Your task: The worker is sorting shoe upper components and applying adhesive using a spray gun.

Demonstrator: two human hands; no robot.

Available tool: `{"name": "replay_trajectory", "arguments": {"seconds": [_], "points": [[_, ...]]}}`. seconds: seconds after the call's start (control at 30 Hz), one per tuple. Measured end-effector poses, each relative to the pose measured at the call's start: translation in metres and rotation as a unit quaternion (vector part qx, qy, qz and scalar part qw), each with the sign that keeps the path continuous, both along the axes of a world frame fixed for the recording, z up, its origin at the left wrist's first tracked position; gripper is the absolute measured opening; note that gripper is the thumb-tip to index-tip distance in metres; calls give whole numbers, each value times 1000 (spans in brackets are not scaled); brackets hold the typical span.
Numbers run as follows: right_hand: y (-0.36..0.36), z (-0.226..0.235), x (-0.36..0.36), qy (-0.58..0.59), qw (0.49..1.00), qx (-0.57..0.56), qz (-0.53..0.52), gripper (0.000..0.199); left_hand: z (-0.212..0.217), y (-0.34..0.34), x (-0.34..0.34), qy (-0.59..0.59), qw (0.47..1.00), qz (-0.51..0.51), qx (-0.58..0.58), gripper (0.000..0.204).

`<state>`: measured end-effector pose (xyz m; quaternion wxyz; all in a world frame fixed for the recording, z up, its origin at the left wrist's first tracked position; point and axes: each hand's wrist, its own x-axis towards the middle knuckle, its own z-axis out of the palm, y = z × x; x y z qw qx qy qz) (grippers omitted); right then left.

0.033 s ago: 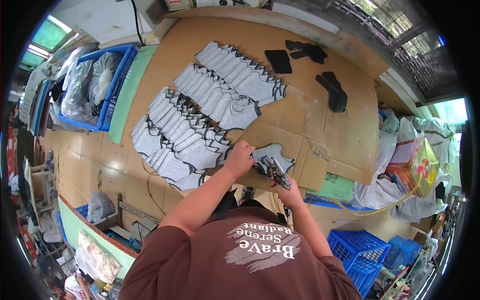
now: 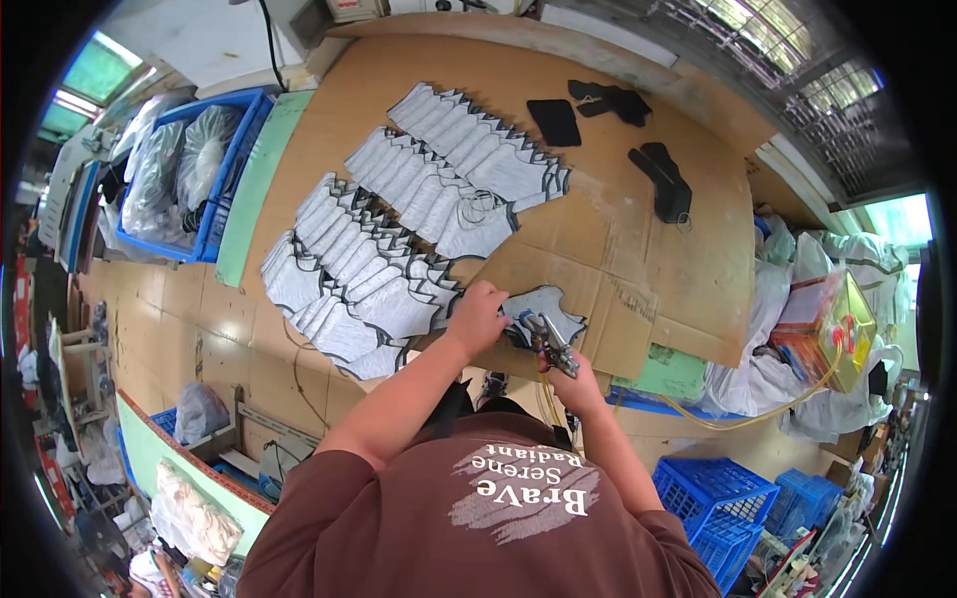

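Observation:
My left hand (image 2: pixel 478 317) is closed, its fingertips pinching the left edge of a grey fabric piece (image 2: pixel 544 302) with a dark border. That piece lies on the cardboard near the table's front edge. My right hand (image 2: pixel 575 386) is wrapped round a silver metal hand tool (image 2: pixel 550 345), whose front end reaches over the same piece. A yellow hose (image 2: pixel 547 397) hangs below the tool; its exact joint is hidden. Left of my hands, several overlapping rows of similar grey, dark-edged pieces (image 2: pixel 374 284) fan across the table. Another set of rows (image 2: pixel 449 204) lies behind them.
Black flat pieces (image 2: pixel 660 182) lie on the cardboard-covered table (image 2: pixel 688 284) at the far right. A blue crate (image 2: pixel 211 231) with plastic bags stands left. White bags (image 2: pixel 753 349) and a yellow-sided box (image 2: pixel 854 314) are right. Blue crates (image 2: pixel 713 498) stand beside me, lower right.

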<state>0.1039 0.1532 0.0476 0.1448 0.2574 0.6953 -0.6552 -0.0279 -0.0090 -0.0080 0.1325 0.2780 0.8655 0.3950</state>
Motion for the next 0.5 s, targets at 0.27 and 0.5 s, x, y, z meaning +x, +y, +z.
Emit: {"name": "replay_trajectory", "arguments": {"seconds": [0.27,0.5], "points": [[4,-6,2,36,998,-30,-32,21,6,2,1,55,998,-9,24,38],[16,14,-2,2,996,-5,-84,19,5,3,0,53,998,2,45,36]]}}
